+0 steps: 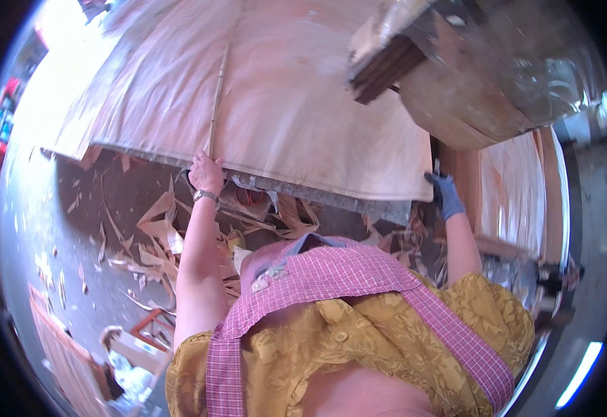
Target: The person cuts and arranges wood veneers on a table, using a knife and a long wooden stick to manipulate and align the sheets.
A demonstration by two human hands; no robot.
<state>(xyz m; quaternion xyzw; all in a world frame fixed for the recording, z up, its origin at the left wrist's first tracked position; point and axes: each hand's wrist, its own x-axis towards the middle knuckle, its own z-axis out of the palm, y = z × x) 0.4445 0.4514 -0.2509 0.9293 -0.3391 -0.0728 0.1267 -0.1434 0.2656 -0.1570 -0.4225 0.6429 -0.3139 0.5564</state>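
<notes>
A small box is lying at the lower left beside crumpled clear plastic, its contents too blurred to tell. Further up, a film-wrapped brown package is looming over the right side of a wide veneer sheet, which is spreading out in front of the person. The bare left hand, wearing a wristwatch, is holding the near end of a thin rod in narrowed fingers at the sheet's near edge; the gloved right hand is reaching to its near right corner, and whether those fingers are gripping it cannot be told. A veneer stack is crowding the right side, while more room is opening on the left, where veneer scraps are littering the grey floor.
</notes>
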